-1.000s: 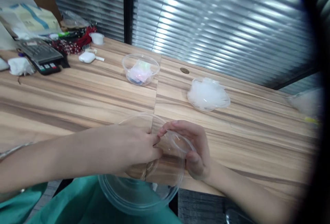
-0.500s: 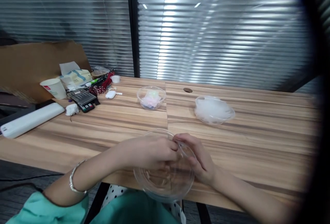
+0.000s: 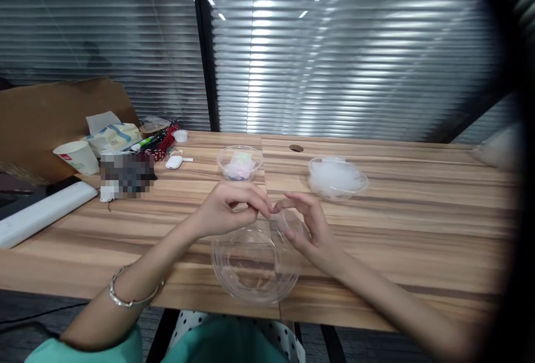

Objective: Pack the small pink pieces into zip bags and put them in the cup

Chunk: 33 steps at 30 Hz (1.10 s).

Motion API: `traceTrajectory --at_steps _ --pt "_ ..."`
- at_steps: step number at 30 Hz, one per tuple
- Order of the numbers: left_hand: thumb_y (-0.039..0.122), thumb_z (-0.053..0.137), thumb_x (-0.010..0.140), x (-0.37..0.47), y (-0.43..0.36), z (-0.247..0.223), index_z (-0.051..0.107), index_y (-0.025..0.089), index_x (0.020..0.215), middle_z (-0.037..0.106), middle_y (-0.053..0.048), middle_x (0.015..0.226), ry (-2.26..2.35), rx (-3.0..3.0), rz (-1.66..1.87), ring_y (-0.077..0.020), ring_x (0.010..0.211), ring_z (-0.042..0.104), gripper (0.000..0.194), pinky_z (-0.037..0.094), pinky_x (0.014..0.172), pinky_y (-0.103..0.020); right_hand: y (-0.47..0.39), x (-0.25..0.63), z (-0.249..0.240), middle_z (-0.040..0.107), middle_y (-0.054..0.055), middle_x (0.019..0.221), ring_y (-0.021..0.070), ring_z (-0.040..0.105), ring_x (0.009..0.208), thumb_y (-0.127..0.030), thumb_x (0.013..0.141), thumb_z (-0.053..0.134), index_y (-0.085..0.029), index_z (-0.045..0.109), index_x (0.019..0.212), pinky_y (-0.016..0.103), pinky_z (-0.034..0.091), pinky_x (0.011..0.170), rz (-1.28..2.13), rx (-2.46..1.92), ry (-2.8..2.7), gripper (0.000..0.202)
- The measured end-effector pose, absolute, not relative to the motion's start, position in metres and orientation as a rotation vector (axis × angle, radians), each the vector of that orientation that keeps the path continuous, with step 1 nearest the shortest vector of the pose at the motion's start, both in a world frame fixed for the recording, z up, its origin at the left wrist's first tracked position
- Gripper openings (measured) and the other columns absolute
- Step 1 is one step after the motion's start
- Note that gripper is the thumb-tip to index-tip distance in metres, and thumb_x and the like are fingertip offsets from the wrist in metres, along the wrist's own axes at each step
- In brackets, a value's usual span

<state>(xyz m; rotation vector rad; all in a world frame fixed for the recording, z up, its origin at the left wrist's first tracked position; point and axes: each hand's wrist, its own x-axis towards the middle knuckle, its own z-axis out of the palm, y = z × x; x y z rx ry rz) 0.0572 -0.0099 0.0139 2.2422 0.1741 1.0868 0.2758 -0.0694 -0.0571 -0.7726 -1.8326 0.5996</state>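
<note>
A large clear plastic bowl (image 3: 254, 295) sits on the table near its front edge. Above its far rim my two hands meet, fingertips nearly touching. My right hand (image 3: 311, 232) has curved fingers and thumb around a small clear round plastic piece (image 3: 289, 219); whether it is a lid or a shallow cup I cannot make out. My left hand (image 3: 236, 207), with a silver bangle on its arm, has its fingers and thumb drawn together in a loose pinch beside that piece. Anything between its fingertips is too small to see.
Behind the hands stand a clear bowl (image 3: 223, 162) with pastel contents and another clear bowl (image 3: 363, 185) with white translucent material. At the left are a paper cup (image 3: 79, 158), an earbud case (image 3: 174, 162), a tissue pack (image 3: 117, 137), a long white bar (image 3: 45, 212) and cardboard (image 3: 58, 123).
My left hand has come up out of the large bowl. My right hand has left the bowl's side and risen with the small clear piece. The bowl now shows uncovered on the table.
</note>
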Motion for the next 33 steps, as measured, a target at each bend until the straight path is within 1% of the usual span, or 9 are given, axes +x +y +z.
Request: traceTrajectory --at_steps 3,7,13,15,19,22,25,30,33 --pt "-0.001 0.061 0.081 0.059 -0.011 0.012 0.073 0.016 0.079 0.072 -0.005 0.082 0.177 2.201 1.235 -0.0134 0.08 0.069 0.021 0.057 0.073 -0.025 -0.068 0.27 -0.04 0.059 0.007 0.114 0.0221 0.058 0.112 -0.03 0.088 0.07 -0.03 0.033 0.141 0.047 0.043 0.105 0.535 -0.754 -1.805 0.064" --pt "-0.003 0.065 0.08 0.058 -0.012 0.009 0.072 0.016 0.082 0.073 -0.005 0.086 0.148 2.083 1.39 -0.0135 0.084 0.069 0.02 0.058 0.08 -0.026 -0.058 0.253 -0.019 0.056 0.007 0.119 0.0211 0.06 0.11 -0.031 0.079 0.08 -0.031 0.036 0.138 0.043 0.049 0.099 0.489 -0.691 -1.767 0.073" --pt "-0.005 0.068 0.078 0.057 -0.017 0.01 0.072 0.019 0.092 0.075 -0.003 0.092 0.149 1.941 1.447 -0.0125 0.087 0.071 0.028 0.061 0.081 -0.025 -0.047 0.237 -0.008 0.063 0.002 0.101 0.0188 0.064 0.099 -0.032 0.078 0.082 -0.029 0.038 0.134 0.041 0.051 0.096 0.632 -0.591 -1.696 0.071" --pt "-0.005 0.068 0.078 0.057 -0.021 0.012 0.071 0.019 0.092 0.076 -0.003 0.091 0.191 2.003 1.47 -0.0131 0.087 0.072 0.028 0.061 0.079 -0.025 -0.048 0.239 -0.01 0.063 0.001 0.101 0.0181 0.064 0.099 -0.031 0.077 0.082 -0.03 0.039 0.134 0.039 0.052 0.095 0.649 -0.536 -1.719 0.072" --pt "-0.005 0.072 0.075 0.059 -0.026 0.011 0.071 0.017 0.095 0.077 -0.004 0.092 0.207 2.354 1.551 -0.0155 0.087 0.071 0.029 0.059 0.077 -0.028 -0.053 0.244 -0.015 0.061 0.002 0.105 0.0167 0.063 0.102 -0.027 0.078 0.081 -0.03 0.041 0.134 0.036 0.052 0.095 0.692 -0.487 -1.698 0.07" --pt "-0.003 0.074 0.075 0.061 -0.028 0.01 0.07 0.017 0.096 0.077 -0.004 0.095 0.16 2.457 1.585 -0.0146 0.086 0.069 0.03 0.058 0.076 -0.027 -0.055 0.244 -0.019 0.059 0.002 0.107 0.017 0.062 0.103 -0.024 0.077 0.082 -0.03 0.042 0.133 0.037 0.052 0.097 0.741 -0.499 -1.709 0.069" --pt "0.0 0.073 0.078 0.062 -0.03 0.012 0.07 0.017 0.095 0.077 -0.005 0.096 0.152 2.511 1.537 -0.0142 0.089 0.069 0.024 0.058 0.077 -0.024 -0.057 0.243 -0.022 0.059 0.003 0.109 0.0185 0.063 0.105 -0.026 0.079 0.08 -0.03 0.04 0.135 0.039 0.054 0.096 0.816 -0.509 -1.76 0.069" --pt "0.006 0.064 0.087 0.064 -0.03 0.016 0.069 0.016 0.1 0.077 -0.006 0.096 0.081 2.664 1.35 -0.0149 0.093 0.071 0.017 0.058 0.083 -0.026 -0.064 0.243 -0.024 0.053 0.005 0.129 0.0181 0.061 0.113 -0.027 0.081 0.079 -0.029 0.043 0.132 0.036 0.056 0.097 0.808 -0.515 -1.763 0.063" --pt "0.008 0.059 0.09 0.065 -0.029 0.015 0.066 0.017 0.102 0.076 -0.007 0.097 0.047 2.677 1.313 -0.0157 0.095 0.072 0.017 0.057 0.087 -0.029 -0.065 0.244 -0.026 0.055 0.005 0.126 0.0188 0.061 0.113 -0.028 0.082 0.078 -0.028 0.044 0.132 0.036 0.056 0.097 0.799 -0.552 -1.747 0.061"
